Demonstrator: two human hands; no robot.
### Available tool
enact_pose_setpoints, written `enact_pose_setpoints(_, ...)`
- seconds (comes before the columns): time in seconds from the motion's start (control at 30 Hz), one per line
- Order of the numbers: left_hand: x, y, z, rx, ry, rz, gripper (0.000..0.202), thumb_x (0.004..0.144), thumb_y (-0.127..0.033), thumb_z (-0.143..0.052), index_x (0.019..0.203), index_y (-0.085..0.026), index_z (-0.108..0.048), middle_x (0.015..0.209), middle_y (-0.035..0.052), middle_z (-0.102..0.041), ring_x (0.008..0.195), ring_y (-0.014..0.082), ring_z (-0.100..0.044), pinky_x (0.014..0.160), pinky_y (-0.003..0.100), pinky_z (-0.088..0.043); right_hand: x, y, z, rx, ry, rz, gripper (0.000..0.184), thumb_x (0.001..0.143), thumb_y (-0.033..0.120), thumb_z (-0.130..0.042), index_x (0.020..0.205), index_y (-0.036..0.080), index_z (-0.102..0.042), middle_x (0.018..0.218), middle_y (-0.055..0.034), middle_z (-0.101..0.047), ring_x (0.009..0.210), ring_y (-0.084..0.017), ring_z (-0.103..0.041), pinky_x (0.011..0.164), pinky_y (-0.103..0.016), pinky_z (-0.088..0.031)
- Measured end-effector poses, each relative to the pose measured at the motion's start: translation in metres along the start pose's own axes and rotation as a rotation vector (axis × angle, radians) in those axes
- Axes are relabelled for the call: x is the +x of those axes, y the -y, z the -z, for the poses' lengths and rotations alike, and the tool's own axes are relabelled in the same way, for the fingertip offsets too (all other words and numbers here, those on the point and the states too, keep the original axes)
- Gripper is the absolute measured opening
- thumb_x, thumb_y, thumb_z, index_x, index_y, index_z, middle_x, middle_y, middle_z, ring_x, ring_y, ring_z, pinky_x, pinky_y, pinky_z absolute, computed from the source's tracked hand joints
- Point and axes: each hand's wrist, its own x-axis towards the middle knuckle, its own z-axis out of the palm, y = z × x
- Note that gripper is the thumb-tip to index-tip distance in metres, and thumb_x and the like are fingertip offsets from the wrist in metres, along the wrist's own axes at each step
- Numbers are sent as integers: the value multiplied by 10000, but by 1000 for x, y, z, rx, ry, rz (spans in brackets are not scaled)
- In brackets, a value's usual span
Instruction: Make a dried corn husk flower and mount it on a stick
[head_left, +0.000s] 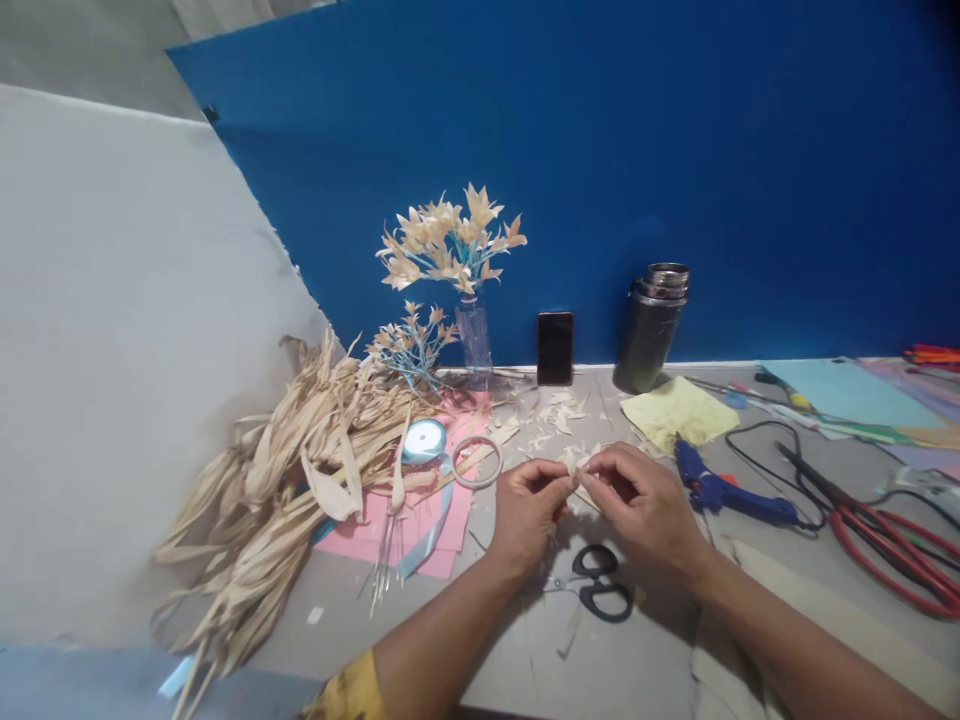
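My left hand [534, 502] and my right hand [637, 500] meet above the middle of the table, fingertips pinched together. Between them is a small pale piece of dried corn husk [573, 468], mostly covered by the fingers. Black-handled scissors [600, 585] lie on the table just below the hands, their blades partly hidden by my left wrist. A roll of tape [477, 462] rests left of my left hand, beside a spool of light blue ribbon [424, 441]. To the right of my right hand lies a blue glue gun [731, 490].
Dried corn husks [300, 480] are heaped at left, partly over pink paper [442, 530]. Behind stand a vase [474, 345] of husk flowers [450, 240], a phone [555, 348] and a dark flask [651, 330]. Yellow paper [675, 410] and large red-handled shears [892, 555] lie at right.
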Motion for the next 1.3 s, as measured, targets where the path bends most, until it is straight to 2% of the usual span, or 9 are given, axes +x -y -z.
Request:
enact_pose_setpoints(0.2,2,5,0,-103,12,74,315,556,-298,-891,699,-145,-656,529,-38,-576,416,65,-478,430,192,-333,0,4,0,65,-25,-110,171,861,303,-589,708,225,-583,641,7,-562,568,-154,-499,559,-288,-384)
enact_pose_setpoints(0.4,3,8,-1,-216,64,177,370,515,-295,-913,714,-144,-640,528,-50,-567,405,50,-468,401,170,-285,-1,6,-2,271,11,-395,199,813,388,-608,710,220,-580,576,36,-500,512,-137,-427,476,-269,-329)
enact_pose_setpoints(0.53,4,10,-1,-276,117,207,384,512,-298,-923,727,-137,-648,552,-52,-570,404,34,-449,399,166,-274,0,7,-3,379,-4,-485,222,782,406,-631,686,218,-562,601,29,-522,546,-140,-445,503,-268,-349)
enact_pose_setpoints(0.7,8,12,2,-306,117,239,415,494,-301,-942,737,-131,-651,521,-48,-568,392,40,-442,390,166,-269,2,5,-4,517,56,-578,227,784,413,-650,708,222,-554,578,33,-493,545,-144,-433,482,-263,-324)
enact_pose_setpoints(0.8,10,10,3,-291,112,235,396,524,-303,-934,745,-130,-655,478,-48,-551,386,45,-436,392,162,-266,3,5,-1,548,76,-564,249,817,444,-649,755,213,-581,599,26,-512,556,-146,-445,484,-261,-328)
enact_pose_setpoints(0.93,9,9,2,-306,116,230,408,515,-301,-941,731,-140,-634,500,-56,-555,388,42,-435,390,162,-273,5,9,2,510,135,-508,316,831,492,-646,725,200,-594,640,14,-548,593,-150,-481,535,-267,-377)
enact_pose_setpoints(1.17,8,9,5,-314,200,277,397,515,-262,-943,745,-140,-643,519,-51,-547,433,52,-473,407,154,-297,3,14,5,398,124,-424,243,858,397,-583,703,209,-590,615,20,-564,580,-153,-496,540,-267,-386)
enact_pose_setpoints(1.23,8,7,6,-346,235,290,398,529,-236,-939,801,-140,-665,541,-53,-546,453,49,-470,420,151,-307,1,14,5,332,102,-365,215,860,360,-567,702,215,-586,600,23,-558,558,-148,-487,526,-265,-375)
enact_pose_setpoints(1.3,8,6,7,-381,267,301,454,562,-230,-929,941,-155,-691,554,-60,-540,465,54,-472,438,153,-325,0,13,5,242,52,-283,195,856,323,-558,691,221,-577,595,23,-556,541,-143,-479,522,-267,-369)
